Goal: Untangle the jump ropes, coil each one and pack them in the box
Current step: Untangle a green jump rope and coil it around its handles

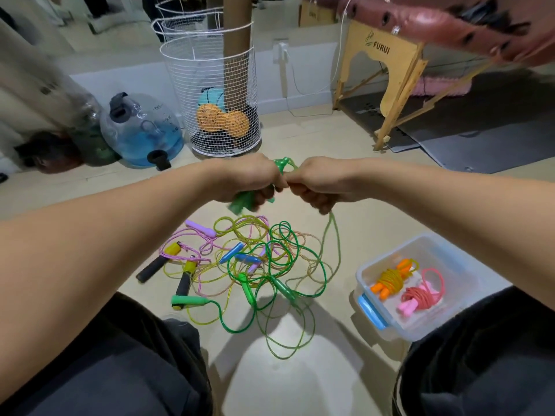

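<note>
You sit on the pale floor (375, 223) with legs spread, both arms stretched forward and your hands meeting above a sprawl of tangled jump ropes (249, 265). The heap lies between your knees: thin, glossy, translucent cords in green, yellow and pink, looped over one another, with smooth plastic handles in purple, blue and green and two matte black foam grips among them. To your right, the clear plastic box (420, 328), blue latch at its near end, already holds two packed ropes, an orange coil (390, 280) and a pink coil (417, 298), lying side by side.

Your left hand (249, 178) is clenched around a green rope bundle (283, 165), its blurred green handles poking out below the fist. Your right hand (315, 183) is curled tight on the same rope just beside it, a pale green strand (330, 235) trailing from it down into the heap.

This looks like coiling in progress, with most ropes yet to be sorted. Keep the wraps snug and even around the handles, feed the strand slowly, and stop to free it if it drags its neighbours up, since slick cord likely springs loose.
</note>
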